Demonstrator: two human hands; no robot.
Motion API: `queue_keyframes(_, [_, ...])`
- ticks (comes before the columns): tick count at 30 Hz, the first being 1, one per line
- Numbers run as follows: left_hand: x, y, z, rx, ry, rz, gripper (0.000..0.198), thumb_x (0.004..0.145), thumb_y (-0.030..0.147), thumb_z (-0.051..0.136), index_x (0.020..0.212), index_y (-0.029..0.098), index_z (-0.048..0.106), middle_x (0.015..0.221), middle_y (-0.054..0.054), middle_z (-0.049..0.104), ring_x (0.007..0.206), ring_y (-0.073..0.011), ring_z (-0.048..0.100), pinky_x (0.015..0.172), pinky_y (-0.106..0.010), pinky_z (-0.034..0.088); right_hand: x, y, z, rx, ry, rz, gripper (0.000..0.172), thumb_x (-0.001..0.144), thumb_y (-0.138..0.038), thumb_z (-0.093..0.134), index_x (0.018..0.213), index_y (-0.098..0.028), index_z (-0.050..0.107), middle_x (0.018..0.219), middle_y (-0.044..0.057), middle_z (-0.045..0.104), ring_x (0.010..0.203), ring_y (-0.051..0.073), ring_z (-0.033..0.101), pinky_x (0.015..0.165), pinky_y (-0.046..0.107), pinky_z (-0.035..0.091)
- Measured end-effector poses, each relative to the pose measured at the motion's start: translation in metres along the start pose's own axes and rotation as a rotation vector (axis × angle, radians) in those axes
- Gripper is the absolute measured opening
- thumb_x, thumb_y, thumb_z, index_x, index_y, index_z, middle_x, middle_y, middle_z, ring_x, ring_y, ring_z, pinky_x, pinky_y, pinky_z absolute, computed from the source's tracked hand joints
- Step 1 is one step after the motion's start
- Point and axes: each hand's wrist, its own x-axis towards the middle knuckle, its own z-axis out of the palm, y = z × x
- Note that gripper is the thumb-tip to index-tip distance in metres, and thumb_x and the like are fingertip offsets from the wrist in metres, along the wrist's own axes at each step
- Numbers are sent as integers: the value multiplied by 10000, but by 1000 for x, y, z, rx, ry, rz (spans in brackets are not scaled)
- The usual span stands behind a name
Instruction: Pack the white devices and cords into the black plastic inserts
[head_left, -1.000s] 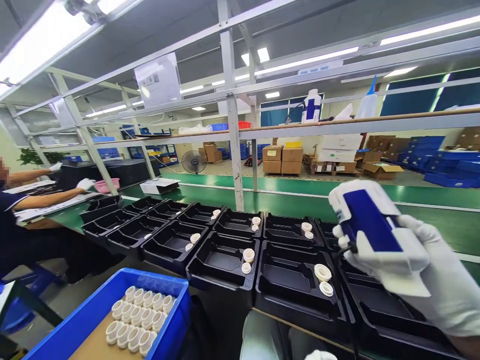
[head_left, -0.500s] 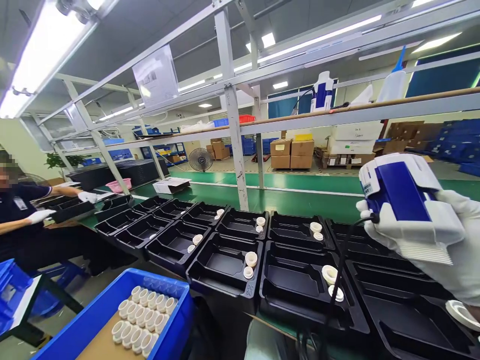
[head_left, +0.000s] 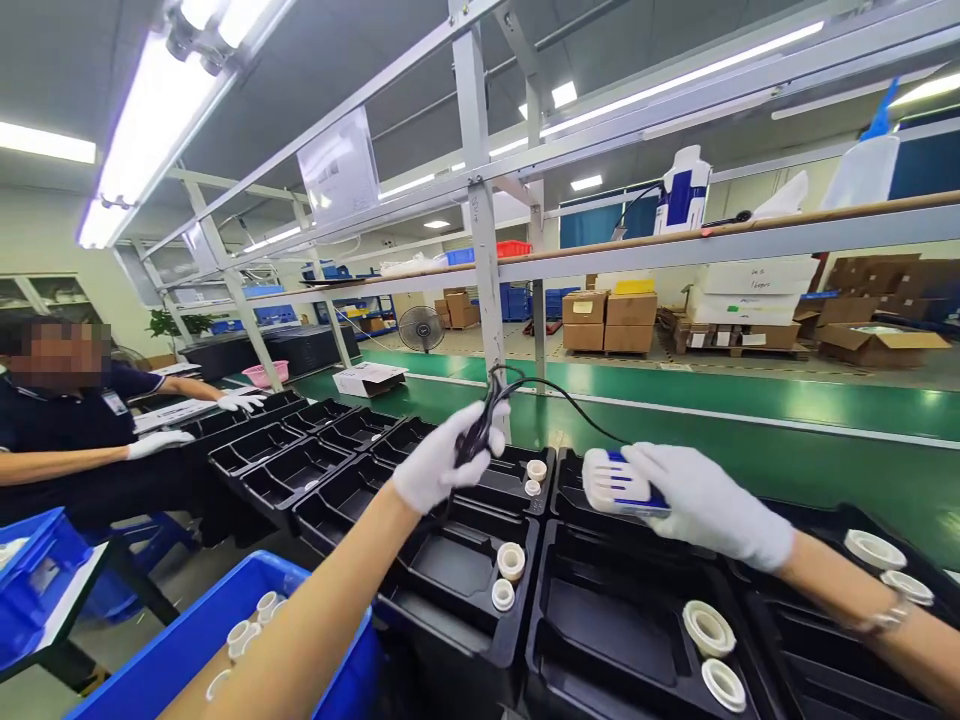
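Note:
My left hand [head_left: 442, 465], in a white glove, is closed around a bundled black cord [head_left: 478, 432] above the middle trays. My right hand [head_left: 701, 500], also gloved, grips a blue and white device [head_left: 616, 482] with slots in its white end. A loop of the cord arches between the two hands toward this device. Beneath them, rows of black plastic trays [head_left: 600, 635] stand on the bench. A larger white ring [head_left: 709, 628] and a smaller white ring [head_left: 724, 685] rest along the right side of the near tray.
A blue crate [head_left: 349, 655] with white ring parts stands low at the left, partly behind my left forearm. A co-worker's gloved hand [head_left: 161, 443] touches a tray at far left. Overhead, a shelf [head_left: 765, 222] carries a similar blue and white device [head_left: 682, 195] and a bottle [head_left: 862, 170].
My left hand has come into view with the bundled cord. The device has moved left and lower in my right hand and is turned. The view has shifted, and the co-worker's hands have moved along the trays.

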Motion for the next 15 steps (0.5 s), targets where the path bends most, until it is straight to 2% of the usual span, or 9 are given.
queue_keyframes(2, [52, 27, 4, 139, 29, 19, 419, 1097, 342, 314, 1031, 94, 645, 728, -8, 635, 290, 2, 266, 304, -157, 116, 19, 2, 45, 1, -153, 96, 728, 801, -241, 618, 1494, -52, 500, 1378, 237, 607, 1159, 394, 608, 1002, 537, 493])
queue_keyframes(3, [74, 33, 5, 220, 51, 14, 395, 1091, 325, 345, 938, 94, 626, 727, -14, 648, 296, 3, 258, 310, -159, 121, 26, 5, 65, 10, -212, 144, 750, 801, -231, 612, 1514, -36, 484, 1382, 244, 604, 1158, 406, 609, 1006, 551, 488])
queue_keyframes(5, [109, 32, 6, 360, 94, -12, 358, 1066, 290, 410, 811, 109, 584, 718, -26, 670, 307, -1, 252, 318, -171, 123, 35, 10, 98, 40, -295, 205, 790, 782, -223, 626, 1529, -14, 477, 1345, 258, 626, 1131, 423, 627, 990, 566, 497])
queue_keyframes(7, [133, 21, 4, 439, 117, -37, 334, 1038, 270, 460, 767, 117, 581, 683, -30, 674, 316, -14, 253, 326, -187, 115, 38, 16, 119, 90, -347, 245, 825, 766, -249, 652, 1540, -22, 476, 1335, 258, 640, 1146, 426, 637, 1005, 564, 505])
queue_keyframes(12, [162, -5, -3, 487, 121, -3, 276, 1020, 316, 506, 867, 127, 639, 701, -12, 690, 350, -27, 261, 361, -209, 125, 29, 16, 141, 257, -471, 385, 876, 800, -363, 667, 1587, -62, 427, 1502, 201, 558, 1312, 335, 591, 1121, 435, 482])
queue_keyframes(15, [172, -12, 0, 502, 109, 13, 285, 1033, 329, 473, 878, 135, 615, 707, -6, 675, 363, -29, 261, 377, -213, 124, 24, 7, 140, 305, -502, 430, 886, 811, -408, 692, 1592, -85, 426, 1483, 202, 575, 1281, 349, 610, 1078, 458, 510])
